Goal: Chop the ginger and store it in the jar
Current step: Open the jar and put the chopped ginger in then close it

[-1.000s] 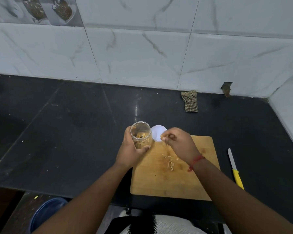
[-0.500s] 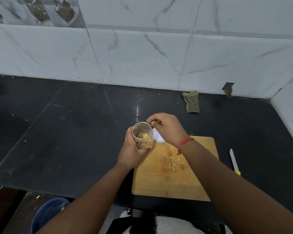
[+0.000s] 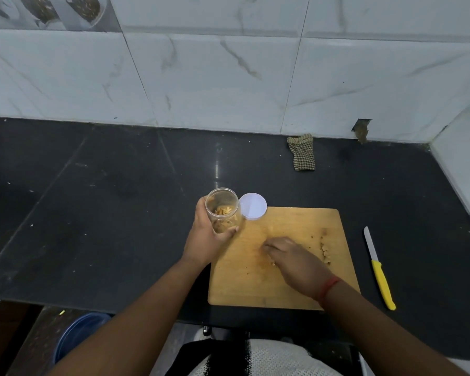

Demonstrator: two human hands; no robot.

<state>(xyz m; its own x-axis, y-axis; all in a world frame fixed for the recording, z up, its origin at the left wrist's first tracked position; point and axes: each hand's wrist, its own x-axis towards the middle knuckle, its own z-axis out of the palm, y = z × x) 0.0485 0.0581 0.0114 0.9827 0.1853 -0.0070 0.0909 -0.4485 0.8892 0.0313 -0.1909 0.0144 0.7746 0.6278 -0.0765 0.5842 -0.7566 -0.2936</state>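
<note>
Jar held in left hand, lid off.
Pale ginger sticks are seen inside; right hand fingers are curled on the board, grip contents untellable.

2 hands: left hand, right hand. 1 clear jar, 1 white lid, 1 wooden cutting board, 1 yellow-handled knife, 1 checkered cloth, 1 blue bucket.

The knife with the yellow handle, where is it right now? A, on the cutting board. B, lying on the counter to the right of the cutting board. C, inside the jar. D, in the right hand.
B: the knife lies alone on the dark counter, right of the cutting board, and neither hand touches it.
</note>
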